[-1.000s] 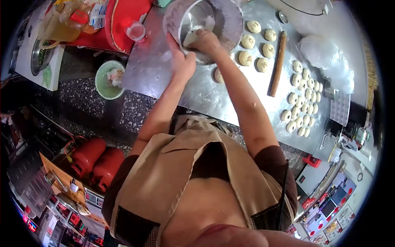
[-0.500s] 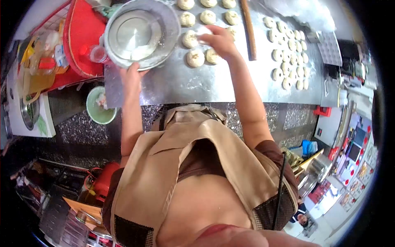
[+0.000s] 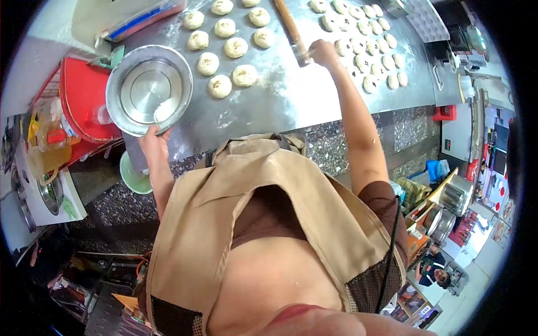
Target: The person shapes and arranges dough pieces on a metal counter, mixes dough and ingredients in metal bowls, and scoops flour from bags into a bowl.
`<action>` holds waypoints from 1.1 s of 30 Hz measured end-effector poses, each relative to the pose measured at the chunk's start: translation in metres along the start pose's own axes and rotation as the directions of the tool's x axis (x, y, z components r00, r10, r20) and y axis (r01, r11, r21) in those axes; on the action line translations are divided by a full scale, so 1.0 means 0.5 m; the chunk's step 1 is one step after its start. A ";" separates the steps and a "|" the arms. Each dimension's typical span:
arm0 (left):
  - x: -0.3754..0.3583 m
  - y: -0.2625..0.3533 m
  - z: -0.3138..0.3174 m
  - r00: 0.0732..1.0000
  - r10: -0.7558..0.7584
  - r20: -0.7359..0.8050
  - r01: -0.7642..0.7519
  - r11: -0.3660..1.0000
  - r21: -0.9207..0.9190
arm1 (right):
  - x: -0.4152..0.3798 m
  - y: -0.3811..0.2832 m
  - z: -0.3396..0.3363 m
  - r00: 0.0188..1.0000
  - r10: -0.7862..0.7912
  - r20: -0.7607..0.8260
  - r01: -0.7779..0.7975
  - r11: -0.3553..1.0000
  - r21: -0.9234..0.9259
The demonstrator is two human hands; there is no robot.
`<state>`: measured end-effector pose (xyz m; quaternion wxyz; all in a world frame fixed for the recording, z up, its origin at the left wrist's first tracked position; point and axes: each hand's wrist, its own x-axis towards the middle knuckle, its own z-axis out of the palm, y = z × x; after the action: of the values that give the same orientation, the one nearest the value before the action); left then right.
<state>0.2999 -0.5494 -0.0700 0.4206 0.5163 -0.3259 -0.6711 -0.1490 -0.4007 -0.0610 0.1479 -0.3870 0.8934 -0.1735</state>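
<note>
Nearest, a tan apron (image 3: 269, 190) and, under the table edge, dark speckled floor (image 3: 325, 148); leftward, a pale green basin (image 3: 132, 175). Above that, a shiny metal table (image 3: 280, 106), smeared with white powder. At its left near corner, grips the near rim of a metal bowl (image 3: 143, 89) with the left hand (image 3: 154, 143); left of it, a red stand (image 3: 84, 98). Farther in, large dough rounds (image 3: 236, 47), then a wooden rolling pin (image 3: 292, 31). Holds the right hand (image 3: 324, 53) just beside the pin's near end, fingers bent; cannot tell whether closed on anything. To the right, smaller dough pieces (image 3: 358, 46); far right, a dimpled white tray (image 3: 427, 21).

Basin partly hidden behind the left forearm; left fingertips out of sight under the bowl. Cannot name the white patch (image 3: 166, 110) inside. Far dough rounds and pin's far end cut off.
</note>
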 end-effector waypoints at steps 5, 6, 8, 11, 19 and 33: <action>-0.028 -0.015 0.079 0.998 -0.052 0.029 0.054 0.994 -0.091 | 0.038 0.015 -0.008 0.985 -0.063 -0.160 0.089 0.983 0.160; -0.037 -0.014 0.090 0.999 -0.044 0.027 0.046 0.995 -0.083 | 0.045 0.025 0.002 0.987 -0.112 -0.113 0.123 0.988 0.093; -0.056 -0.014 0.117 0.998 -0.057 0.029 0.059 0.993 -0.107 | 0.048 0.032 0.045 0.996 -0.086 -0.028 0.088 0.995 0.053; -0.089 -0.013 0.143 0.999 -0.040 0.009 0.041 0.992 -0.119 | 0.078 0.111 0.231 0.998 0.021 -0.058 -0.023 0.999 -0.033; -0.166 -0.037 0.146 0.998 -0.005 -0.066 -0.002 0.995 -0.101 | 0.165 0.193 0.113 0.993 0.061 -0.106 -0.072 0.992 -0.104; -0.240 -0.057 0.258 0.995 -0.058 -0.083 0.050 0.994 -0.102 | 0.147 0.179 -0.014 0.971 -0.216 0.099 0.232 0.954 -0.190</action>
<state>0.1821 -0.4288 -0.0116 0.4410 0.5318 -0.2596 -0.6748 -0.2574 -0.3966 -0.1022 0.1221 -0.5051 0.8503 -0.0835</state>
